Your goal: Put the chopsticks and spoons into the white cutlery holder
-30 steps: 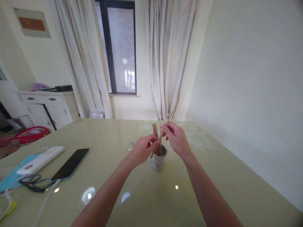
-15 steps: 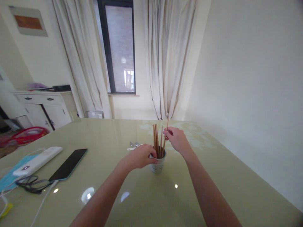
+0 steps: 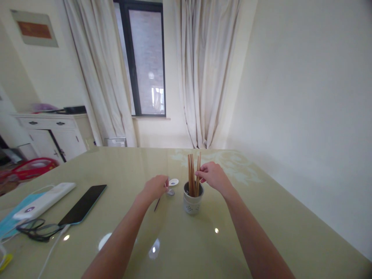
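A grey-white cup (image 3: 192, 206) with a dotted pattern stands upright on the table, holding several wooden chopsticks (image 3: 191, 170). My right hand (image 3: 215, 176) is closed at the cup's right side, its fingertips pinching a lighter chopstick (image 3: 199, 162) whose lower end is inside the cup. Left of the cup, my left hand (image 3: 155, 188) is closed in a pinch at a metal spoon (image 3: 170, 192), low over the table; the fingers hide part of it. A thin dark handle (image 3: 157, 204) shows below this hand. Just beyond the fingertips lies a white spoon (image 3: 173, 181) with a blue mark.
On the left lie a black phone (image 3: 84, 203), a white power bank (image 3: 45, 199), glasses (image 3: 37, 230), a blue mask (image 3: 17, 211) and a white cable (image 3: 54, 248). A wall (image 3: 308, 116) runs along the table's right edge. Curtains (image 3: 206, 77) hang behind the table.
My left hand has left the cup and moved left to the spoons. My right hand has come slightly down and left, and its chopstick now stands lower and more upright in the cup.
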`<state>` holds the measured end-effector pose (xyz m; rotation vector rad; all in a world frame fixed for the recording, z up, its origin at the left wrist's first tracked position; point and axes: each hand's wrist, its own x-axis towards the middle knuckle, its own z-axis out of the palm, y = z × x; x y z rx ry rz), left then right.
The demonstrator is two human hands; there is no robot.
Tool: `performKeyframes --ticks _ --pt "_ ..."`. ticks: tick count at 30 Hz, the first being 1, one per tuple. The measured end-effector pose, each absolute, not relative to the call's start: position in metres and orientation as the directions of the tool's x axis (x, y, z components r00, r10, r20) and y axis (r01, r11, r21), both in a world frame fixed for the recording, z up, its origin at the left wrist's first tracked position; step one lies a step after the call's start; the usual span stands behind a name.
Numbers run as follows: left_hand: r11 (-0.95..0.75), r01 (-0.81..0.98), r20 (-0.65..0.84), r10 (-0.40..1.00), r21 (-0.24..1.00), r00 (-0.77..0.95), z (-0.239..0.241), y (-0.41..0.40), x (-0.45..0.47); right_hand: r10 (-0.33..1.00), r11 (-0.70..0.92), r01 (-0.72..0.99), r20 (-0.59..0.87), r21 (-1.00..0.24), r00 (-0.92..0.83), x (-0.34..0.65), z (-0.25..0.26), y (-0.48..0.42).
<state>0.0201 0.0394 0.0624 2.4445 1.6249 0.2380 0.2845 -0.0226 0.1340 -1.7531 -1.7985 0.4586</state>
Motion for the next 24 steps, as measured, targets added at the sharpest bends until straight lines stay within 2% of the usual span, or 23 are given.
performKeyframes --ticks 10,16,24 --pt "-0.498 0.801 -0.015 0.847 0.332 0.532 0.040 0.052 0.017 0.973 0.014 0.844 0.203 -0.537 0.113 0.287 0.147 -0.032" --pt "-0.367 0.869 0.128 0.930 0.333 0.343 0.032 0.060 0.005 0.967 0.051 0.835 0.235 -0.548 0.095 0.283 0.154 -0.040" --pt "-0.257 0.930 0.088 0.966 0.262 0.242 0.030 0.053 0.007 0.958 0.092 0.844 0.279 -0.529 0.071 0.278 0.156 -0.043"
